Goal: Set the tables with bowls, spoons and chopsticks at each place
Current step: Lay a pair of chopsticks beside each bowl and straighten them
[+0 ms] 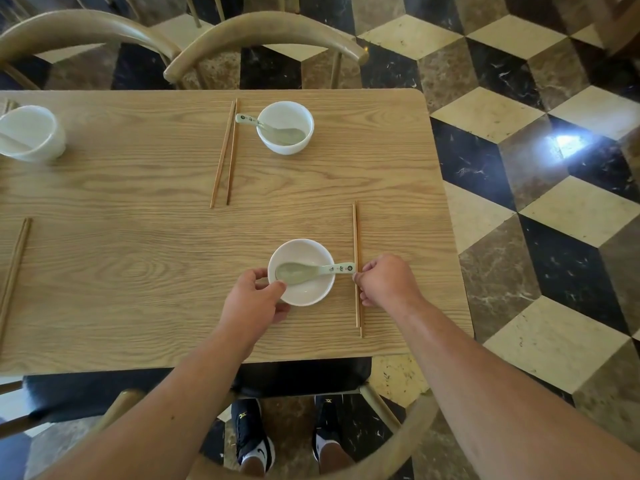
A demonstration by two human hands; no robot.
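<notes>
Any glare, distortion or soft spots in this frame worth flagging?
Head view: a bright glare patch on the glossy floor at right; wide-angle bending curves the table edges and the chair backs; the bowl at far left looks stretched and soft; lighting is even, with only faint shadows under the near bowl, and both hands, left hand and right hand, are sharp.

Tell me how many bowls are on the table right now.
3. The near bowl sits between the hands, the far bowl is across the table, and a third bowl is at the far left, cut by the frame edge. More may lie out of view.
</notes>
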